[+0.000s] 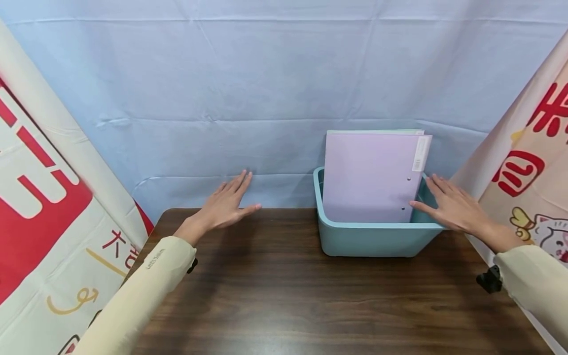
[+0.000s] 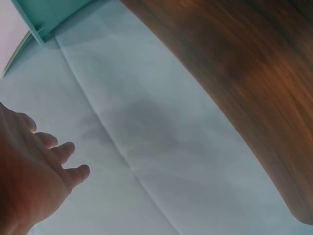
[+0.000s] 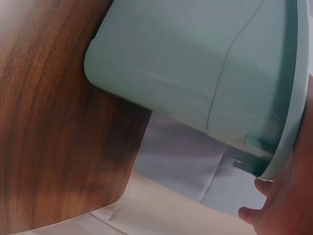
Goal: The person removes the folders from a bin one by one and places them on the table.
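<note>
A light blue-green plastic bin (image 1: 368, 241) stands at the back right of the table. Inside it, a lilac clipboard-like folder (image 1: 372, 177) with a white barcode label stands upright, and a pale green edge shows behind it. My right hand (image 1: 457, 207) lies over the bin's right rim, fingers extended and thumb toward the folder. From the right wrist view, that hand is beside the bin's rim (image 3: 298, 73); whether it bears on it I cannot tell. My left hand (image 1: 224, 202) is held over the table's back left, fingers stretched out, holding nothing.
The dark wood table (image 1: 284, 296) ends at a pale blue cloth (image 1: 266, 98) hanging behind it. Printed banners hang at the left (image 1: 40, 207) and right (image 1: 528, 177). Each wrist carries a small black device (image 1: 489, 279).
</note>
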{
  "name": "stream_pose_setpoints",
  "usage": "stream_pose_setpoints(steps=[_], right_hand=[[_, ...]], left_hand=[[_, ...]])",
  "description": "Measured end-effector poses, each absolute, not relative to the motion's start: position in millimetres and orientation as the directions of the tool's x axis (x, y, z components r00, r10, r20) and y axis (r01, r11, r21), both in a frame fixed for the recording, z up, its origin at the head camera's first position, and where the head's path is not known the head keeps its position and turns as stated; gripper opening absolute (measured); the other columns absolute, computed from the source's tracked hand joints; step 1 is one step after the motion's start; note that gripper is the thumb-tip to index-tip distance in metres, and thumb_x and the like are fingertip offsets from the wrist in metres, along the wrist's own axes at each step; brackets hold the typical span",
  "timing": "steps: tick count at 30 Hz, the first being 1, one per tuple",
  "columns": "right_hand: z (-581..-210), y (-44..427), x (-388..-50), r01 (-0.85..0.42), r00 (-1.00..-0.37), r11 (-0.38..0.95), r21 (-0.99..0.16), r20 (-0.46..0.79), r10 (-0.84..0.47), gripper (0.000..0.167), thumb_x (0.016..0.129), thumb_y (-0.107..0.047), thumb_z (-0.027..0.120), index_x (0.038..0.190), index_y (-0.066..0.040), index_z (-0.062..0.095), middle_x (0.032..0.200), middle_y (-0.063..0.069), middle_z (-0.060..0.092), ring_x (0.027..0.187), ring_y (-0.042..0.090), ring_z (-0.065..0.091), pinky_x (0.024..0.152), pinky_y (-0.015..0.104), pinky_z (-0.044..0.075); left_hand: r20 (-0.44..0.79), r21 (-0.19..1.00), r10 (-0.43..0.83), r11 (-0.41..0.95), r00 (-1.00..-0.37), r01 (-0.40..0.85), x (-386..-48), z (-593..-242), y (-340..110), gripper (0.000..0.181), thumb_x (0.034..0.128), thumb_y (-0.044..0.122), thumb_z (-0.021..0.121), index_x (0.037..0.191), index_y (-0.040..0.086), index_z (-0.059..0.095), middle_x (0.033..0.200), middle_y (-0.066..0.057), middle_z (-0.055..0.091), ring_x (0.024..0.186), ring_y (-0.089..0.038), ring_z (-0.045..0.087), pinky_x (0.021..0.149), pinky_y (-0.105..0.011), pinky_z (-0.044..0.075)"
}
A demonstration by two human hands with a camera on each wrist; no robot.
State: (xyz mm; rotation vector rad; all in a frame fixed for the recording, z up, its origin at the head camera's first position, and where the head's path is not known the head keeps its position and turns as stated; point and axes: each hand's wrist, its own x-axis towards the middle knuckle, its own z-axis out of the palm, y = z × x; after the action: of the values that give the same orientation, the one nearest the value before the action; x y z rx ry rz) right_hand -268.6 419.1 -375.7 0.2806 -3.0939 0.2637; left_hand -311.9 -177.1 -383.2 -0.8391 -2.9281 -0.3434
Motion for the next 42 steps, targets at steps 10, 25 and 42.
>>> stream_pose_setpoints(steps=[10, 25, 42], right_hand=[[-377, 426, -274, -0.170, -0.982, 0.952, -0.256, -0.034, -0.185, 0.099, 0.108, -0.059, 0.046, 0.163, 0.012, 0.004, 0.169, 0.038, -0.001, 0.153, 0.063, 0.008, 0.116, 0.082, 0.012], [-381, 426, -271, -0.152, -0.984, 0.921, -0.360, -0.035, -0.176, 0.095, 0.110, -0.056, 0.041, 0.164, 0.009, -0.004, 0.170, 0.034, -0.012, 0.155, 0.061, -0.001, 0.117, 0.082, 0.008], [-384, 423, -273, -0.146, -0.986, 0.911, -0.386, -0.018, -0.166, 0.094, 0.110, -0.056, 0.041, 0.165, 0.007, -0.004, 0.171, 0.032, -0.011, 0.156, 0.060, -0.002, 0.117, 0.082, 0.006]], left_hand=[[0.136, 0.239, 0.557, 0.784, -0.819, 0.573, -319, -380, -156, 0.099, 0.1009, 0.082, 0.030, 0.171, 0.022, -0.008, 0.179, -0.008, -0.001, 0.164, -0.032, 0.008, 0.131, -0.059, 0.010], [0.181, 0.362, 0.631, 0.671, -0.755, 0.647, -330, -375, -119, 0.095, 0.0990, 0.084, 0.032, 0.169, 0.034, -0.008, 0.180, -0.005, -0.001, 0.163, -0.031, 0.016, 0.129, -0.058, 0.020], [0.289, 0.584, 0.611, 0.497, -0.737, 0.641, -341, -386, -89, 0.094, 0.0978, 0.073, 0.057, 0.171, 0.040, 0.008, 0.179, -0.003, 0.009, 0.164, -0.021, 0.013, 0.128, -0.062, 0.021]])
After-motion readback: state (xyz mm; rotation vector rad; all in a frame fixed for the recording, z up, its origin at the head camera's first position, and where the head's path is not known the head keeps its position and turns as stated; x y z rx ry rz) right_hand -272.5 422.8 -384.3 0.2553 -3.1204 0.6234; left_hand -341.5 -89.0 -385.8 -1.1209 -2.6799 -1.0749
